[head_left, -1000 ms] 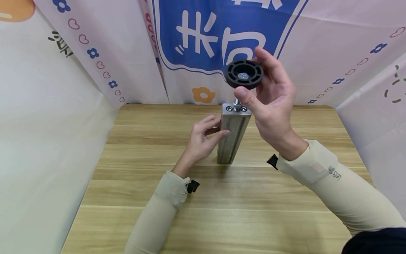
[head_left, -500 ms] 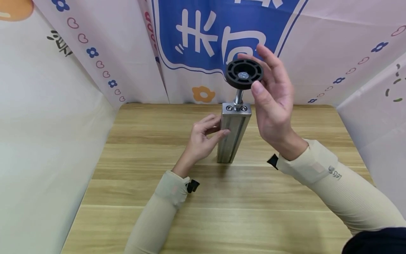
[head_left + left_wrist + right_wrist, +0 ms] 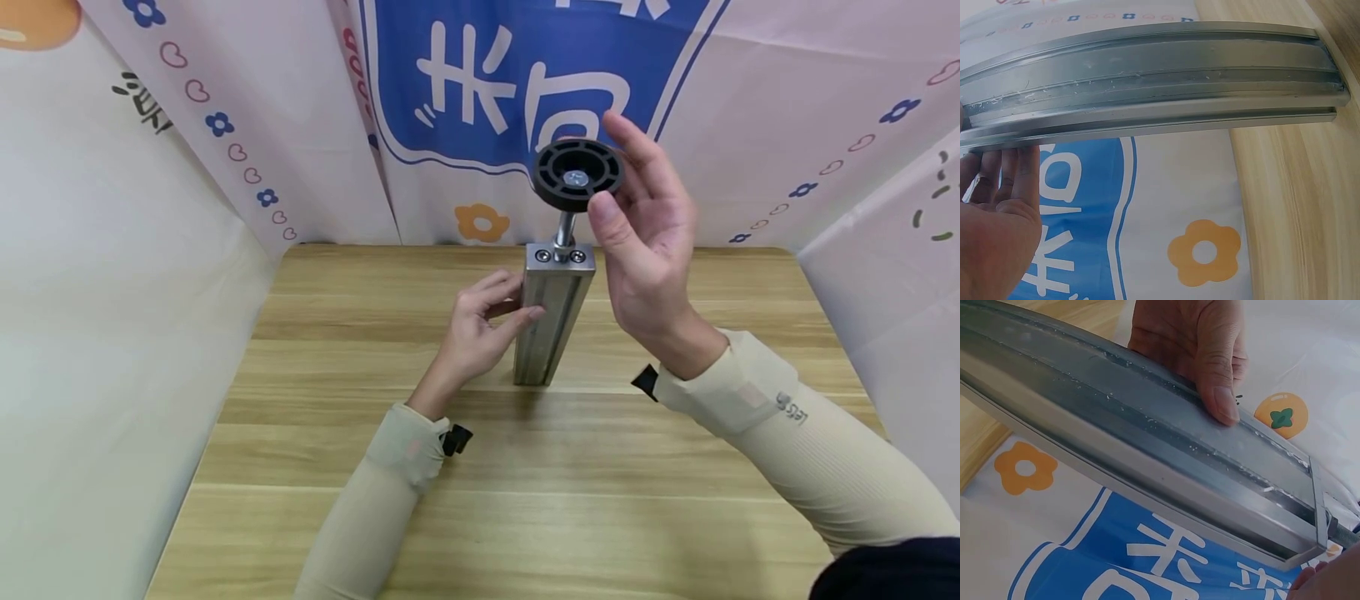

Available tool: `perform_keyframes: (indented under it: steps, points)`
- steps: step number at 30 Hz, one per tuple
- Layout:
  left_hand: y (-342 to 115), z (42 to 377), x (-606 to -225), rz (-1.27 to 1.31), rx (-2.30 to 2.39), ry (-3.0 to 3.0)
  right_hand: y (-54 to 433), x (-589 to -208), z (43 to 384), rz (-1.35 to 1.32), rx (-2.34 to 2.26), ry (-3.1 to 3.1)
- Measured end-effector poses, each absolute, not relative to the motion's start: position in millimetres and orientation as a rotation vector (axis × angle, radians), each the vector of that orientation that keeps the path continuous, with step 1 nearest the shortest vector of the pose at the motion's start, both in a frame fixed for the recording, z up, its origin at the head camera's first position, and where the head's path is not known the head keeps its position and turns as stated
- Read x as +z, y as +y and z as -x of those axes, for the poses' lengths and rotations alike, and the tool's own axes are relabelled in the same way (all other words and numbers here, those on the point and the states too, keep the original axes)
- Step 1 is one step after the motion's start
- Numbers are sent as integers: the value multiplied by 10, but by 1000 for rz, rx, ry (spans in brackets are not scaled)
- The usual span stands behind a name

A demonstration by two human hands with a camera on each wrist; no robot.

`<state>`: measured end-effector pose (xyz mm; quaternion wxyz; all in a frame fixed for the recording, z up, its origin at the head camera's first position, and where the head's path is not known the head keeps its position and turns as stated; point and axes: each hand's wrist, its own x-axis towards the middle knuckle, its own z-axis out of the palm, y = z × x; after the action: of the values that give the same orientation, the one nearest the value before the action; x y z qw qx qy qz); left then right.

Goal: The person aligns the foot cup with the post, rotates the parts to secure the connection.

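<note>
A silver slotted aluminium profile (image 3: pixel 551 325) stands upright on the table, capped by an end plate (image 3: pixel 536 267) with two screws. From that plate rises a threaded rod (image 3: pixel 566 228) bearing a black round levelling foot (image 3: pixel 562 198). My left hand (image 3: pixel 476 333) holds the profile's upper part, thumb on the near face and fingers behind its left side. My right hand (image 3: pixel 656 242) is at the foot's right rim, thumb at its near edge and fingers curled behind, partly hidden. The left wrist view shows the profile (image 3: pixel 1147 81) lengthwise above the left hand's fingers (image 3: pixel 1025 172).
A wood-grain table (image 3: pixel 337 517) lies under the work. Printed white cloth (image 3: pixel 285 125) with a blue panel hangs close behind it, and more cloth walls stand at both sides. Each wrist carries a small black mount (image 3: pixel 456 440) over a beige sleeve.
My right thumb has moved from the foot's near front rim around to its right. The fingers spread, then came back in toward the rim. The left hand and profile stay put.
</note>
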<state>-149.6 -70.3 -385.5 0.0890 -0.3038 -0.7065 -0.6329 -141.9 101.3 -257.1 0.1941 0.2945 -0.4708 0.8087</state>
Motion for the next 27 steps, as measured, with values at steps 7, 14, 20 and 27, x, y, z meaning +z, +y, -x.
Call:
perform_keyframes:
  steps: [7,14,20,27]
  points:
    - [-703,1504,-3861,910,-1884,-2093,999,-2578,1429,-810,2255,-1301]
    - [-705,1501,-3858,901,-1881,-2099,997,-2580,1429,-777,2181,-1359]
    - [-708,1504,-3866,905,-1881,-2094,985,-2574,1434,-775,2125,-1399]
    - [-715,1503,-3874,918,-1875,-2090,961,-2571,1455,-788,2073,-1387]
